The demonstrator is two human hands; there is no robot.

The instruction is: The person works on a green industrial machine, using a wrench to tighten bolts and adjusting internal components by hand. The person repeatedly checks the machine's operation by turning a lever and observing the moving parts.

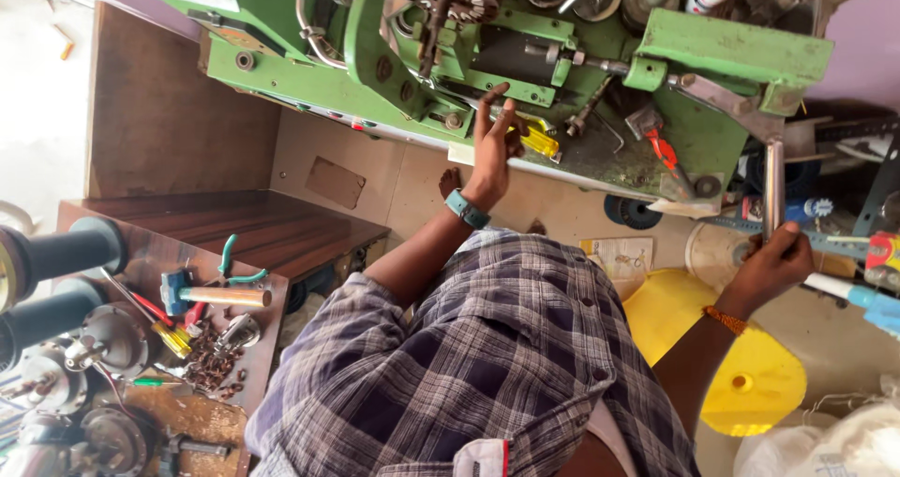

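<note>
head view: looking down at a person in a plaid shirt facing a green metal machine (pixel 375 74)
left hand: left hand (pixel 494 144) with fingers spread, loose, resting on the machine's edge, touching a yellow-handled screwdriver (pixel 539 140)
right hand: right hand (pixel 773 263) clenched around the lower end of an upright steel lever bar (pixel 772 186)
bar spot: right end of machine
side bench: wooden-handled hammer (pixel 216 296), green-handled pliers (pixel 234 261)

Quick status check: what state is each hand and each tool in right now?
Left hand: open, fingers on the yellow screwdriver.
Yellow screwdriver: lying on the green machine.
Right hand: closed around the metal lever.
Metal lever: upright in the picture, gripped at its lower end.
Hammer: lying flat on the side table, untouched.
Pliers: lying there, handles apart.
</note>
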